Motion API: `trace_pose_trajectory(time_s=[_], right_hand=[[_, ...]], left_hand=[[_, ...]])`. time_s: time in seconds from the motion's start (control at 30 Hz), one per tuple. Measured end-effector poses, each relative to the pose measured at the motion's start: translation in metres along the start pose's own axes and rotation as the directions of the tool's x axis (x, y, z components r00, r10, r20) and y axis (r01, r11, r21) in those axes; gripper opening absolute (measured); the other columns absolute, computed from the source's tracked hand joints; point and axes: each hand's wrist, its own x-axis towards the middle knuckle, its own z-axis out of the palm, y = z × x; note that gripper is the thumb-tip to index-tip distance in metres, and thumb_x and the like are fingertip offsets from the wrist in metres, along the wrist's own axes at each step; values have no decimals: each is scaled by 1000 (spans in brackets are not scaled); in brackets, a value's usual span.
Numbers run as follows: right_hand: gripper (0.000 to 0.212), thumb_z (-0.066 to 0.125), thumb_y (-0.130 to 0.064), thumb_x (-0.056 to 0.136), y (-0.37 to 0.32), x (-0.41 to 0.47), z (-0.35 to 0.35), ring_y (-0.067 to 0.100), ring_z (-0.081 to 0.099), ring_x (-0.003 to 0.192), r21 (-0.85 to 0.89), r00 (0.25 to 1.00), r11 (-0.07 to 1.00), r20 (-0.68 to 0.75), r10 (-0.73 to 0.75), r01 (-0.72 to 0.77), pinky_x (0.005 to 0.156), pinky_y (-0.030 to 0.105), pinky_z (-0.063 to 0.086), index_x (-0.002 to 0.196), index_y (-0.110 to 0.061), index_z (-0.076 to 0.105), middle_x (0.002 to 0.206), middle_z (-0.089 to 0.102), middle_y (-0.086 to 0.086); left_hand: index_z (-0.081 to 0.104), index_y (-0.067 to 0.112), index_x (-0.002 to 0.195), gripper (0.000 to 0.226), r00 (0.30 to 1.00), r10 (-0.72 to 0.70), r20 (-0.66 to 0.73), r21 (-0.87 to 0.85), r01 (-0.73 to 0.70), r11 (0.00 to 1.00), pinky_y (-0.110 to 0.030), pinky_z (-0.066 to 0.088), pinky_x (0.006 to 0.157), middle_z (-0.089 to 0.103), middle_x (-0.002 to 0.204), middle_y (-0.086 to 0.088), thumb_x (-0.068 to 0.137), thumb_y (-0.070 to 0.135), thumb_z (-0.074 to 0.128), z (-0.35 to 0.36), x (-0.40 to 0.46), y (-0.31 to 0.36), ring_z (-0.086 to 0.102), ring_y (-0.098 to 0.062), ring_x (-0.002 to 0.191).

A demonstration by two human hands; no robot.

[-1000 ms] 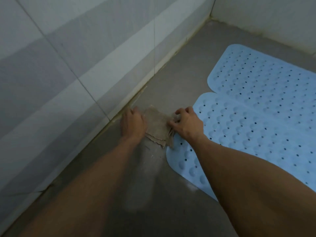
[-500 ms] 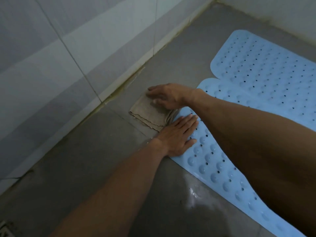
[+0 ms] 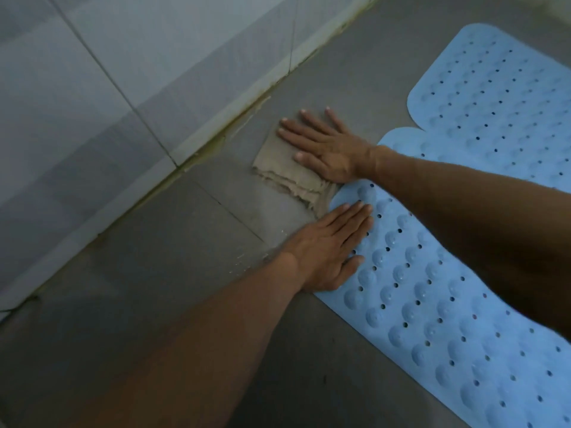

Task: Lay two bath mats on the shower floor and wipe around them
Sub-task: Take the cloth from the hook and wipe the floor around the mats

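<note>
Since half a second ago, both hands have spread a little flatter while the view tipped slightly. On the near bath mat (image 3: 432, 304), the left hand (image 3: 327, 251) lies palm down at its corner, its grip released and fingers straight. Beyond it the far bath mat (image 3: 494, 97) lies flat, the two overlapping. Crossing over, the right hand (image 3: 324, 146) presses a folded beige cloth (image 3: 287, 171) onto the grey shower floor (image 3: 185, 273), grip released, near the tiled wall (image 3: 123, 72).

Dim light here, a grey tiled floor (image 3: 160, 273) meeting a pale tiled wall (image 3: 129, 57) along a stained, yellowed grout seam (image 3: 213, 149).
</note>
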Motion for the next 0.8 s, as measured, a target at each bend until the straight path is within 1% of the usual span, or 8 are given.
trace_pose_trajectory(time_s=[0.13,0.2,0.3,0.37,0.47,0.53,0.63,0.8], right_hand=[[60,1,-57,103,54,-16,-13,15,-14,154,-112,980,975,34,198,-193,123,51,-12,158,-36,-12,167,-13,-15],[63,4,-53,104,51,-15,-19,16,-13,155,-136,979,972,49,199,-190,125,50,-7,160,-27,-10,168,-13,-6],[66,14,-51,106,33,-7,-21,17,-7,156,22,991,993,67,114,-115,126,46,-1,161,-17,-4,169,-10,3],[67,11,-54,105,30,-8,-11,14,-8,155,78,997,995,28,67,-69,127,43,-2,161,-19,-3,169,-7,1],[67,7,-55,103,47,-6,3,11,-7,155,41,999,999,-48,16,-14,126,39,-6,161,-23,-1,169,-3,-3],[67,7,-55,102,65,-2,-1,12,-6,155,32,998,999,-51,-29,30,125,37,-7,161,-24,-1,169,-2,-4],[66,7,-55,104,104,7,-7,12,-7,155,9,997,1000,-66,-28,28,126,39,-5,161,-24,-2,169,-3,-4],[65,11,-53,105,171,20,-16,13,-5,156,-9,997,1000,-73,11,-12,127,43,-1,161,-23,1,170,-1,-4]], left_hand=[[12,0,155,68,1000,13,20,-4,-13,1000,-41,6,124,7,164,-16,102,41,24,1,1,0,3,-27,153],[28,-2,151,68,999,39,0,-17,-39,999,-43,11,123,24,159,-21,99,42,33,-6,10,0,19,-33,149],[47,-3,135,61,997,51,-60,-33,-53,998,-44,21,120,42,145,-24,97,44,40,-14,33,2,37,-37,135],[41,-2,139,64,995,79,-65,-52,-83,995,-44,15,122,31,154,-24,97,47,40,-10,50,0,27,-37,143],[15,1,154,79,986,163,-20,-99,-164,981,-42,7,124,14,162,-20,97,51,40,-1,77,-7,9,-29,152],[5,4,156,79,986,169,16,-114,-166,980,-40,5,124,7,164,-16,100,51,33,0,96,-9,3,-25,153],[3,3,156,73,995,101,22,-86,-99,991,-37,2,124,1,164,-15,103,49,24,-3,129,-12,-2,-23,153],[6,0,155,73,1000,7,20,-12,-7,1000,-38,-1,124,3,164,-18,104,48,23,-5,197,-30,-1,-26,153]])
